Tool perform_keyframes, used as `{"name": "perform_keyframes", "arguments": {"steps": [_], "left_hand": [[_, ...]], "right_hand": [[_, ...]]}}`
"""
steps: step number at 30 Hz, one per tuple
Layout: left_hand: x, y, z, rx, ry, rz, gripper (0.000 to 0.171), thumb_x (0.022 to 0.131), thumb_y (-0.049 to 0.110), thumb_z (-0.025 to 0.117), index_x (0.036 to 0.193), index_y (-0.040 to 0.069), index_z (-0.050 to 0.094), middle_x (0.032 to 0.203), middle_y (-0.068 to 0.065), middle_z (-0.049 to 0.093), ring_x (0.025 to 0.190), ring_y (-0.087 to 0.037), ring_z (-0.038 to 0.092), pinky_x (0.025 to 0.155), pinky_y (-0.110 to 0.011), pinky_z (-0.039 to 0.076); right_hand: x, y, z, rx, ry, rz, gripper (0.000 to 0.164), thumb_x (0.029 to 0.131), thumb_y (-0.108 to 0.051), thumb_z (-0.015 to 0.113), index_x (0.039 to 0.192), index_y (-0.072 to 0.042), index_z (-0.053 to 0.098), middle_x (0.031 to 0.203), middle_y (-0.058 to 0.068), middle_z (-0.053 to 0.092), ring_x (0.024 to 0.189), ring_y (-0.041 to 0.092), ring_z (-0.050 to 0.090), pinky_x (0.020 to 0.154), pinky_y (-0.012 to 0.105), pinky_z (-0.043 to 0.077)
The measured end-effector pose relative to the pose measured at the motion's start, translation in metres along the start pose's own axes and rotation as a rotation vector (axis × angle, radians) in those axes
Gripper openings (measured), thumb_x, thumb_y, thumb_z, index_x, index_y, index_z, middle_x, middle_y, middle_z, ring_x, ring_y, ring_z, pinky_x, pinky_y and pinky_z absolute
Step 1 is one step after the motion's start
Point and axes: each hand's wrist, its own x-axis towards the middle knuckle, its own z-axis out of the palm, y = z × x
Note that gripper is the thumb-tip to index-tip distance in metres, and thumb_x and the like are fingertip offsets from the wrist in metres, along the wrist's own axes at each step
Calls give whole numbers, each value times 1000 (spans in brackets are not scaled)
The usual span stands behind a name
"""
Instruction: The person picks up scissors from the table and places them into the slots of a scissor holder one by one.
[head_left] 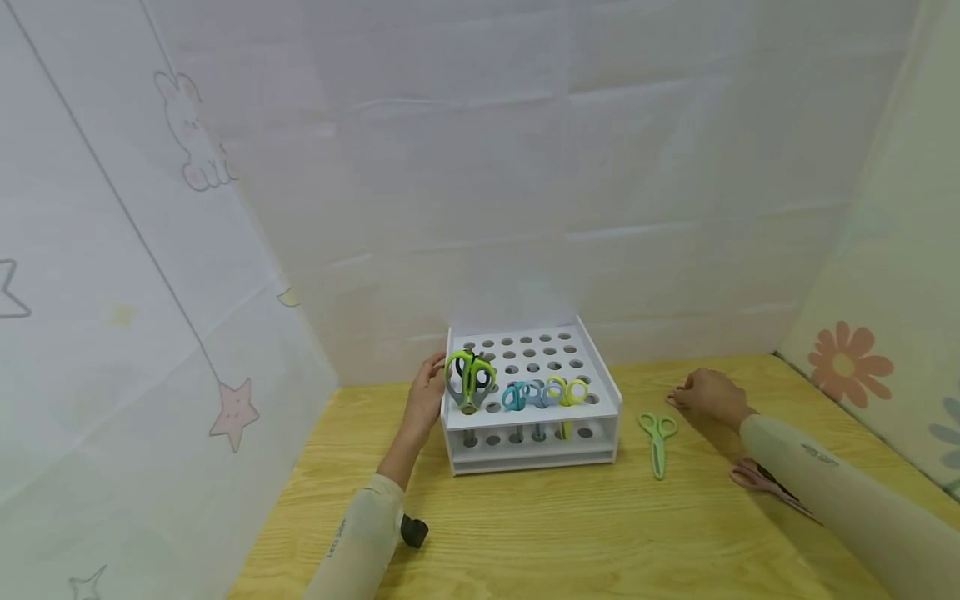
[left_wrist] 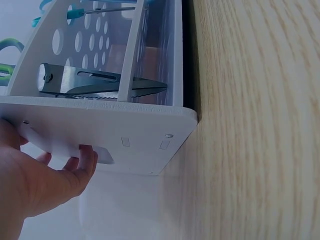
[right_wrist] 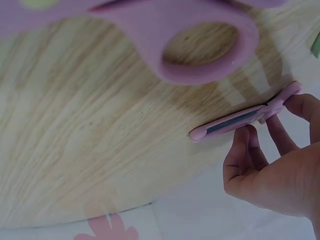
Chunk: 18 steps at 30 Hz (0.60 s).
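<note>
A white rack [head_left: 531, 421] with rows of round holes stands on the table. My left hand [head_left: 430, 387] holds its left side panel; in the left wrist view, curled fingertips meet the panel's cutout. Upright in the front row are green-and-grey scissors [head_left: 469, 379], teal scissors [head_left: 514, 396], light blue scissors [head_left: 542, 393] and yellow scissors [head_left: 567, 390]. To the right of the rack, my right hand [head_left: 712, 395] pinches the handle of small pink scissors [right_wrist: 235, 120], which lie close to the tabletop. Their dark blade sits in a pink cover.
Light green scissors [head_left: 657, 442] lie between the rack and my right hand. Mauve scissors [head_left: 768, 486] lie partly under my right forearm. White cloth walls [head_left: 525, 167] enclose the wooden table [head_left: 525, 533] at the back and sides.
</note>
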Motion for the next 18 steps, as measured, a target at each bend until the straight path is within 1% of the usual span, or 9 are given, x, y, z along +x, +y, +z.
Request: {"name": "perform_keyframes", "arguments": {"steps": [3,6,9,14,18], "left_hand": [[0,-1,0,2,-3,6,50,106,33,50,152,13,48,139,-16,54,123,-34,55,99,-50,47],[0,0,-1,6,2,10,50,106,33,50,152,13,48,140,-16,53,124,-35,54,99,-51,47],[0,0,0,9,0,10,50,107,34,49,152,13,47,141,-16,53,124,-35,54,100,-51,47],[-2,1,1,13,1,7,50,106,35,49,152,15,48,141,-16,53,124,-35,54,100,-51,47],[-2,1,1,16,9,3,48,106,35,49,150,18,50,141,-15,53,125,-34,54,100,-51,46]], "right_hand": [[0,0,1,16,10,-4,47,98,-27,62,114,17,66,110,34,66,98,54,61,76,71,47],[0,1,3,21,20,-11,46,97,-24,62,115,18,64,112,35,64,100,56,60,76,72,46],[-2,1,4,12,35,-36,43,96,-21,62,113,18,65,112,35,65,100,56,60,76,71,47],[-6,3,5,0,53,-76,34,97,-20,65,103,13,69,105,30,68,93,49,64,72,63,52],[-8,4,5,17,94,-83,36,98,-26,68,99,10,71,105,30,68,88,45,66,67,56,55]]}}
